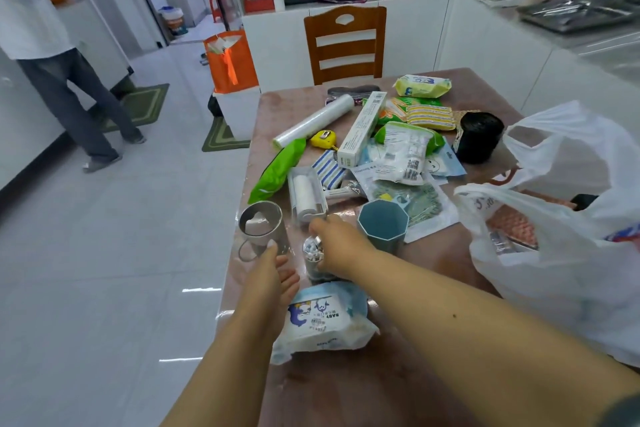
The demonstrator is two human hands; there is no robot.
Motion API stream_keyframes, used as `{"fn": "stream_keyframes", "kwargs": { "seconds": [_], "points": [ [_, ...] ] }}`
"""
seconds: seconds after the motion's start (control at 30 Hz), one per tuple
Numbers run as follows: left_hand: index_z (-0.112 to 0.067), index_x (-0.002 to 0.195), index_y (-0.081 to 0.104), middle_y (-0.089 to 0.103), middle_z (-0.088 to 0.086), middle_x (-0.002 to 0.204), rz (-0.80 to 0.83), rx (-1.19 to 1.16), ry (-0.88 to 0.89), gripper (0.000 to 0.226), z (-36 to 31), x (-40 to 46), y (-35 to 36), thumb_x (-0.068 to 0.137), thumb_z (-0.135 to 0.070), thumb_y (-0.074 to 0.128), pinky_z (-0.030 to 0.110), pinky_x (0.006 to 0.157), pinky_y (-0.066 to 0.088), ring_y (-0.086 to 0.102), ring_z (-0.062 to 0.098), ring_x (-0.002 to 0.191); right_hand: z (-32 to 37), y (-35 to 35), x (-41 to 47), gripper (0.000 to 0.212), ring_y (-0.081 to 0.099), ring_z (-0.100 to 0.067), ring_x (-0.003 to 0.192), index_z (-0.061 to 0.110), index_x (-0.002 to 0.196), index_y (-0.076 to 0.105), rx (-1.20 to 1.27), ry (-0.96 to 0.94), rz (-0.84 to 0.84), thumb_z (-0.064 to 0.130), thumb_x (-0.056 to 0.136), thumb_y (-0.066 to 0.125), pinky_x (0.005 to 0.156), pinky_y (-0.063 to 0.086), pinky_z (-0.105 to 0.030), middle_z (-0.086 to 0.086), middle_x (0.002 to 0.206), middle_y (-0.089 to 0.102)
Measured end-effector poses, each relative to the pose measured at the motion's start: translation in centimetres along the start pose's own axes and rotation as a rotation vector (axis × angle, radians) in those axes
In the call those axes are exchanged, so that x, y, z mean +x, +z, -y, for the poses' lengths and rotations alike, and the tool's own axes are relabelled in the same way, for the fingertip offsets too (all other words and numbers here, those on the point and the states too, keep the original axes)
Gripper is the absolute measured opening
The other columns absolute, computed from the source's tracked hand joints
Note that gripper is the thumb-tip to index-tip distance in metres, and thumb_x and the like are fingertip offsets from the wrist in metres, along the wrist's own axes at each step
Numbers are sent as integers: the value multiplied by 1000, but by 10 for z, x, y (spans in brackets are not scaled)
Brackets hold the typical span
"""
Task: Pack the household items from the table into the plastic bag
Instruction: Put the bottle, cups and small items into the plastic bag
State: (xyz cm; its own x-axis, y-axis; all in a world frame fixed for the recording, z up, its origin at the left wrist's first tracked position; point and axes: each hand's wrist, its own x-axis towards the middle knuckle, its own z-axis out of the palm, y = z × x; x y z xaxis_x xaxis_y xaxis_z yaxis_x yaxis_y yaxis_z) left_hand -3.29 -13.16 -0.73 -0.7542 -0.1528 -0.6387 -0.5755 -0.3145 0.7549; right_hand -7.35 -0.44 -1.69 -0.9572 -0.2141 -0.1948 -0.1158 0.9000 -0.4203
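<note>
The right hand [334, 243] curls its fingers over the top of a small clear jar [313, 258] of white pieces near the table's [433, 288] left edge, gripping it, while the left hand [273, 270] holds the side of a metal mug [261, 229] just left of the jar. A wipes pack [322, 317] lies nearer, beside the left hand, and a teal cup [382, 224] and a lint roller [306, 192] stand just beyond the right hand. Farther out lie more packets, a film roll [313, 121], a yellow tape measure [323, 139] and a black roll [479, 137]; the white plastic bag [561, 253] sits open at the right edge, some items already inside.
</note>
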Motion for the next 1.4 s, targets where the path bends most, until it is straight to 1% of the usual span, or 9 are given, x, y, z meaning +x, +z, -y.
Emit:
{"fn": "stream_keyframes", "kwargs": {
  "seconds": [0.3,0.6,0.77,0.87,1.07,1.17,1.23,1.3,1.4],
  "points": [
    [0,132,46,60,25,122,98,-91,14,64,-10,-16,7,96,-53,40,45,98,46,60,38,111,13,-61,-21,45,60,-22,90,21,103,56,158,13,-150,30,65,77,67,44,-28,-2,101,63],
    [-1,118,56,70,26,106,353,-258,187,58,-78,-89,71,95,-51,40,43,76,60,71,36,94,25,-168,-84,70,55,-16,99,25,118,42,260,-48,-540,41,63,82,78,51,-31,8,109,59],
    [2,120,56,70,26,109,513,-234,179,61,-92,-113,129,95,-51,38,45,83,57,70,37,97,-17,-229,-113,84,56,-6,86,30,134,32,551,-25,-375,29,69,85,67,57,-14,14,105,49],
    [7,116,55,69,27,109,578,-195,156,63,-86,-119,165,94,-50,41,42,86,57,69,37,98,-60,-242,-114,84,56,-11,91,32,128,29,785,55,-362,12,68,85,68,60,-29,15,98,48],
    [2,120,57,69,20,113,613,79,121,63,-61,-119,223,95,-53,39,40,94,51,66,30,104,-140,-238,-110,94,54,-30,116,30,137,25,980,160,-397,2,67,83,82,56,-53,-7,134,45],
    [-10,119,56,59,16,127,359,666,372,58,-46,-103,230,85,-57,48,44,104,40,54,32,117,-177,-231,-108,92,58,-28,106,27,135,26,895,240,-382,-1,68,81,80,54,-60,-7,122,51],
    [-18,131,48,51,14,135,157,1001,487,81,-40,-91,223,64,-64,54,46,103,41,49,34,122,-200,-220,-108,93,58,-25,98,26,137,26,722,315,-257,1,68,82,82,54,-59,-6,111,54],
    [-19,136,40,51,9,128,169,1024,389,90,-32,-86,215,61,-59,69,47,89,52,55,30,111,-218,-202,-110,90,59,-23,83,27,137,27,462,389,-68,8,68,82,72,59,-45,-3,96,55],
    [-17,137,40,63,7,102,385,898,174,74,-15,-85,209,75,-19,80,41,64,60,67,25,77,-231,-172,-107,86,55,-23,57,28,136,28,325,423,160,6,68,76,50,48,-32,-7,79,56]
  ]
}}
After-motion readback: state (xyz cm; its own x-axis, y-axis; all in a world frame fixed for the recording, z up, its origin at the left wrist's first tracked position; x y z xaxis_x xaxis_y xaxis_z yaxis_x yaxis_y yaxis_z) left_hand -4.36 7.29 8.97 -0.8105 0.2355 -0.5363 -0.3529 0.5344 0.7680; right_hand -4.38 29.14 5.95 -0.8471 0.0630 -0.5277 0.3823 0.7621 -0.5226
